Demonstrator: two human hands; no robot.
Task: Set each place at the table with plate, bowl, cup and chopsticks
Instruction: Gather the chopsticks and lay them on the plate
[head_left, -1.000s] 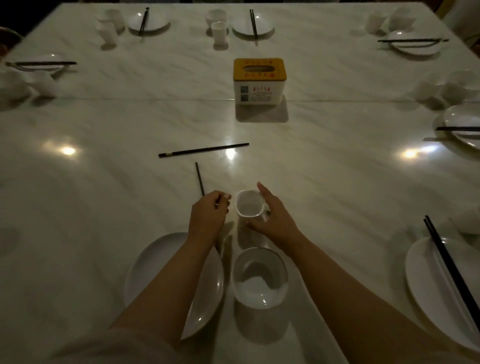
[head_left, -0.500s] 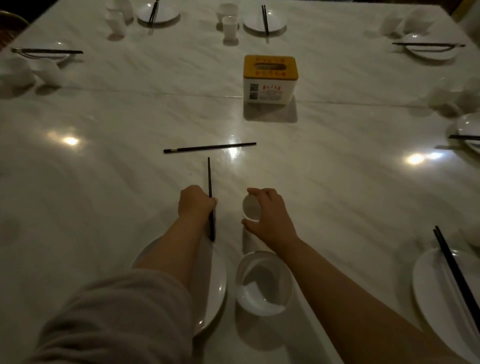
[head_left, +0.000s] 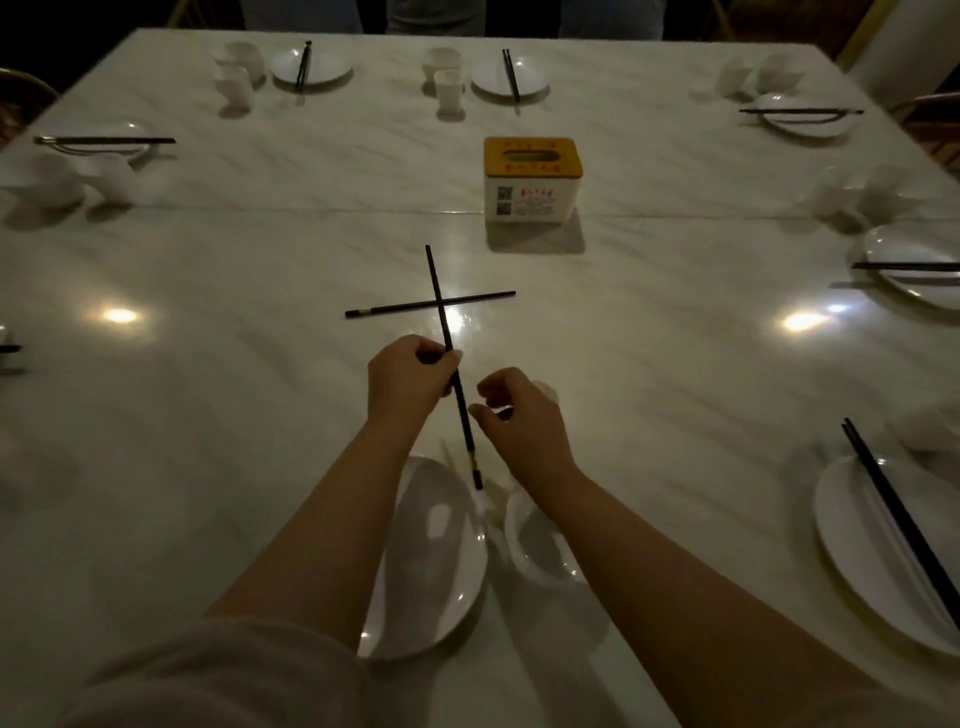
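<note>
My left hand (head_left: 410, 384) pinches one black chopstick (head_left: 439, 291) and holds it above the table, tip pointing away from me. It crosses over the second chopstick (head_left: 395, 309), which lies flat on the marble. My right hand (head_left: 524, 421) is curled over the small white cup (head_left: 546, 388); only the cup's far edge shows past my knuckles. Below my hands, the white plate (head_left: 441, 597) sits on the left and the white bowl (head_left: 540, 551) on the right, both partly covered by my forearms.
A yellow-topped tissue box (head_left: 532, 182) stands at the table's middle. Set places with plates, cups and chopsticks ring the far, left and right edges. The nearest is a plate (head_left: 857, 545) at my right, with chopsticks (head_left: 893, 509) laid across it.
My left hand has lifted its chopstick off the table and moved it forward, so it now crosses above the lying one. My right hand stayed at the cup and now covers more of it.
</note>
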